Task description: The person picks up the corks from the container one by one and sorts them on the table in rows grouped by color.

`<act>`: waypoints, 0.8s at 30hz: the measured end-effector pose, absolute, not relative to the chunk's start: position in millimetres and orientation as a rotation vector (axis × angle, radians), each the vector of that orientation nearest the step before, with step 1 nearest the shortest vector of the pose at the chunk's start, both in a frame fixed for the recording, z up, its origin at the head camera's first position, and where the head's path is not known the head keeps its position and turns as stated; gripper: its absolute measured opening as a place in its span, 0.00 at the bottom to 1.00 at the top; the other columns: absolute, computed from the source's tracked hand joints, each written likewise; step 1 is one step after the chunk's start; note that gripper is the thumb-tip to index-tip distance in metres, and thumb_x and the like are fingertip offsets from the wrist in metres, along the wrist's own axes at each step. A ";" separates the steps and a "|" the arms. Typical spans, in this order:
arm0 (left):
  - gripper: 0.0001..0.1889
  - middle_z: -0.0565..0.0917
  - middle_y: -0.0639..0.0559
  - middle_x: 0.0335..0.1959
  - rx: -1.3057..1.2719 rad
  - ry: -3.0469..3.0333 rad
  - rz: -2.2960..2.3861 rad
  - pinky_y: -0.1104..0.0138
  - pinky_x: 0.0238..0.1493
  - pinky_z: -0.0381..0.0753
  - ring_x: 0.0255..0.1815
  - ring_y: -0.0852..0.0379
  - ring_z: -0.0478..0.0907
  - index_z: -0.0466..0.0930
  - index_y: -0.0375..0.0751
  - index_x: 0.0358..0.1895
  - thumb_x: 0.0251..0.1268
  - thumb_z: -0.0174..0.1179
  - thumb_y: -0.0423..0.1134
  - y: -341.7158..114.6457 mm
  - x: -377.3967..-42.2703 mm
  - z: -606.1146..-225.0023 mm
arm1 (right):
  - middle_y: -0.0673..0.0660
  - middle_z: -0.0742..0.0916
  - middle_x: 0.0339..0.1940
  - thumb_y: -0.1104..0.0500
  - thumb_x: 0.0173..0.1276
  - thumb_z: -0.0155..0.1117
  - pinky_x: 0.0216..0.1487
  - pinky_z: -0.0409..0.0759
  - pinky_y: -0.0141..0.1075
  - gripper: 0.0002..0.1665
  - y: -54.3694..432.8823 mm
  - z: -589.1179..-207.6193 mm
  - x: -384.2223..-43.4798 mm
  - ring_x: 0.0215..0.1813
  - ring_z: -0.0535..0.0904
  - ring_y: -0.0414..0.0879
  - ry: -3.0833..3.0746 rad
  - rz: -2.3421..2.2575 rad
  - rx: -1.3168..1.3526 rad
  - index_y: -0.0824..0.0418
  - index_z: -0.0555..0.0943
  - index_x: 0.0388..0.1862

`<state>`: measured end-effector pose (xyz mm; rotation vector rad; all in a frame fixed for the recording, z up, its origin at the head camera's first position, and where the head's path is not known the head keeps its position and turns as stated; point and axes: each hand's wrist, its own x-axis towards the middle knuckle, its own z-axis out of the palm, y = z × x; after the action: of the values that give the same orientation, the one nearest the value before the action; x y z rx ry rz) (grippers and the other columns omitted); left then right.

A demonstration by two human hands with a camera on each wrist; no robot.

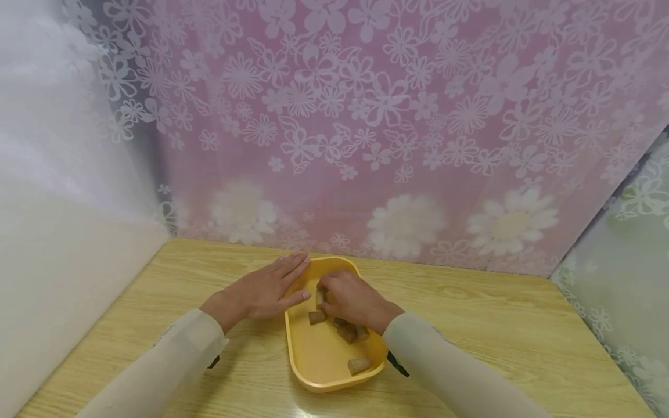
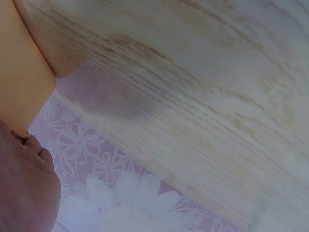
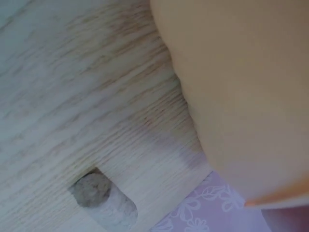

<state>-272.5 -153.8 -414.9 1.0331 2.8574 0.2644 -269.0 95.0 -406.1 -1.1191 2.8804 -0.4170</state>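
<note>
A yellow tray [image 1: 320, 383] stands on the table with several brown, cork-like cylinders in it. My left hand [image 1: 263, 288] rests on its left rim, fingers straight and thumb reaching over the inside. In the left wrist view, the left hand [image 2: 29, 186] touches the tray wall [image 2: 24, 72]. Inside the tray, my right hand [image 1: 355, 297] pinches a cork [image 1: 320, 298] between thumb and fingers. Another cork [image 1: 316, 317] lies just below it. More corks [image 1: 347, 332] cluster under the right wrist, partly hidden. A single cork [image 1: 359, 366] lies near the front right corner.
The wood-grain table [image 1: 470, 325] meets a pink flowered curtain [image 1: 334, 191] behind the tray. A white wall [image 1: 68, 232] bounds the left side, a flowered sheet [image 1: 622, 290] the right. The right wrist view shows a short cylinder [image 3: 92, 190] with a rough grey-brown end.
</note>
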 end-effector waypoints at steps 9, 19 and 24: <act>0.46 0.42 0.48 0.93 1.022 2.852 0.282 0.48 0.92 0.46 0.94 0.45 0.42 0.43 0.43 0.92 0.87 0.37 0.71 -154.1 -271.2 -413.5 | 0.55 0.91 0.58 0.57 0.78 0.72 0.66 0.86 0.50 0.14 105.7 -394.9 -263.4 0.63 0.85 0.52 2.836 -0.567 -1.035 0.60 0.88 0.58; 0.47 0.40 0.49 0.93 1.004 2.839 0.294 0.47 0.93 0.45 0.94 0.45 0.41 0.42 0.43 0.92 0.87 0.37 0.71 -153.4 -271.3 -412.7 | 0.56 0.91 0.57 0.59 0.78 0.73 0.65 0.86 0.54 0.17 128.1 -379.1 -255.1 0.62 0.86 0.57 2.882 -0.659 -1.042 0.62 0.87 0.62; 0.47 0.39 0.48 0.93 1.001 2.837 0.293 0.47 0.93 0.45 0.94 0.44 0.41 0.42 0.42 0.92 0.87 0.37 0.71 -153.4 -270.8 -412.2 | 0.55 0.91 0.60 0.57 0.78 0.74 0.66 0.86 0.54 0.19 138.8 -372.8 -249.6 0.63 0.86 0.55 2.915 -0.647 -1.007 0.60 0.87 0.64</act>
<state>-270.8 -153.4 -412.2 1.0013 2.8367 0.2935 -249.6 138.8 -372.8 -1.0073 2.9146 -0.6468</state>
